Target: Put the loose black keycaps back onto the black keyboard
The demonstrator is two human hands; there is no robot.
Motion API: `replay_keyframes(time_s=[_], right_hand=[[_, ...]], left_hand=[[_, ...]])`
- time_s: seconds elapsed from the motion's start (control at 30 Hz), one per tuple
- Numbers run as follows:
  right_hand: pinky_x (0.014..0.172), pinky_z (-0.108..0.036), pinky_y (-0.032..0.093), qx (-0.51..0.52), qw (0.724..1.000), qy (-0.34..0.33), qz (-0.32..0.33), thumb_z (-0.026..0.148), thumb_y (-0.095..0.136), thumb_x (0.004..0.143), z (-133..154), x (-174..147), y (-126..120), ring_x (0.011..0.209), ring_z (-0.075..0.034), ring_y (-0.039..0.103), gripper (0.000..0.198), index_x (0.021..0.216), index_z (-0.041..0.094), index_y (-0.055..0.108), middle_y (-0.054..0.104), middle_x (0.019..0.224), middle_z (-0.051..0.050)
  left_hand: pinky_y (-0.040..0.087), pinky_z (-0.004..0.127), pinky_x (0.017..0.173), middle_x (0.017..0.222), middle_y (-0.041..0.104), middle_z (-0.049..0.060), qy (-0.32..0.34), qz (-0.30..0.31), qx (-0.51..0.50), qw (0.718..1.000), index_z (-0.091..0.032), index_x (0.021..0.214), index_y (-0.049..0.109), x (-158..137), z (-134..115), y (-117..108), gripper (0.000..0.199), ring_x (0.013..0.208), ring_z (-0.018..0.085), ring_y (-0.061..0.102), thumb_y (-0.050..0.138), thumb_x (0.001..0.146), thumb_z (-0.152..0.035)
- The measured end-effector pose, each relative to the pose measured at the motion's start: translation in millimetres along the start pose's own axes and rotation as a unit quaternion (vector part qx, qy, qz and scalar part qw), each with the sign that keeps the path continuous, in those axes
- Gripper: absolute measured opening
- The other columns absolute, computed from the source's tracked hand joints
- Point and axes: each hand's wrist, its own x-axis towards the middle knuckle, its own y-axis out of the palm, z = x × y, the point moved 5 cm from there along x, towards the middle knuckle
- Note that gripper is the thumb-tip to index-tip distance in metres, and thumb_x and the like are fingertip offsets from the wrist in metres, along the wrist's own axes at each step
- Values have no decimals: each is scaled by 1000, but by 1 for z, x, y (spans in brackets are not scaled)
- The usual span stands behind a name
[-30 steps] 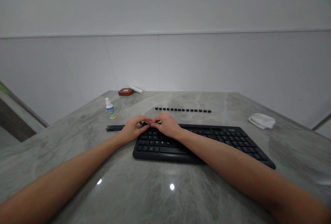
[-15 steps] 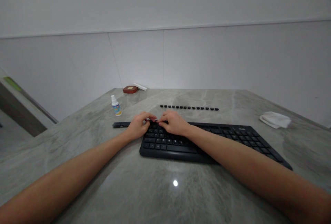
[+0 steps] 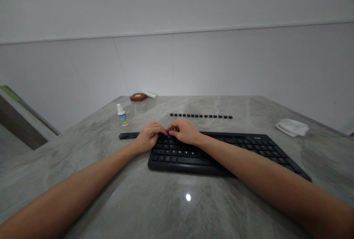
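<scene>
Taking clock directions from the middle of the black keyboard (image 3: 193, 161), the grey table (image 3: 155, 209) ends at 12 o'clock in a straight far edge against the white wall (image 3: 221, 62), and its side edges slant away past 10 and 2. Open surface spreads at 6 o'clock between the forearms, with another bare band between the row of small black pieces (image 3: 201, 116) at 11 and the far edge. A white cloth (image 3: 292, 127) lies between 2 and 3, a small bottle (image 3: 123, 117) stands near 10, and a dark slim object (image 3: 128, 136) lies at 9. Compared with half a second ago, the left hand (image 3: 149, 136) has its fingers bent lower, onto the keys at the keyboard's upper left, and the right hand (image 3: 186, 132) stays just beside it; row, cloth and bottle keep their places around the keyboard. Each hand's thumb and fingertips are close together, but whether anything is pinched between them cannot be told. The keyboard's long axis runs from 9 to slightly past 3, its space-bar side facing 6 and its number pad toward 3; the row lies nearly parallel behind it.
</scene>
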Motion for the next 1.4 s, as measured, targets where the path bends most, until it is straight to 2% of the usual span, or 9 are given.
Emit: replay_keyframes(time_s=[0.17, 0.37, 0.63, 1.03, 1.4], right_hand=[[72, -24, 43, 2, 1000, 13, -4, 14, 65, 79, 2, 2, 0, 76, -13, 61, 16, 90, 18, 74, 72, 86, -2], [71, -24, 43, 5, 999, 42, -3, 15, 65, 79, -1, 6, 4, 74, -13, 61, 12, 86, 18, 74, 72, 83, -2], [75, -26, 43, -39, 999, -2, -21, 17, 64, 81, 0, 6, 4, 79, -15, 61, 11, 83, 18, 75, 72, 82, -4], [80, -29, 42, -84, 994, -67, -26, 21, 66, 79, 2, 4, 5, 83, -18, 60, 9, 81, 16, 74, 72, 82, -6], [71, -24, 39, -53, 997, -43, -35, 18, 65, 79, 4, 3, 1, 71, -13, 57, 9, 74, 16, 72, 69, 73, -2]], left_hand=[[47, 33, 81, 84, 66, 4, -26, -24, -13, 999, -17, 86, 68, 1, 0, -5, 39, 86, 17, 58, 37, 72, 2], [46, 33, 80, 80, 67, 3, -44, -31, 25, 998, -17, 82, 68, 2, 3, -4, 38, 84, 18, 57, 38, 70, 3], [45, 37, 83, 84, 66, 5, -48, -32, 73, 996, -17, 86, 68, 2, 3, -3, 40, 87, 19, 56, 38, 68, 2], [46, 35, 82, 85, 65, 5, -42, -31, 91, 995, -17, 86, 69, 2, 3, -2, 41, 86, 19, 57, 39, 68, 3], [47, 31, 78, 81, 62, 3, -59, -47, 81, 994, -17, 88, 67, 0, 4, -5, 42, 83, 17, 57, 37, 67, 4]])
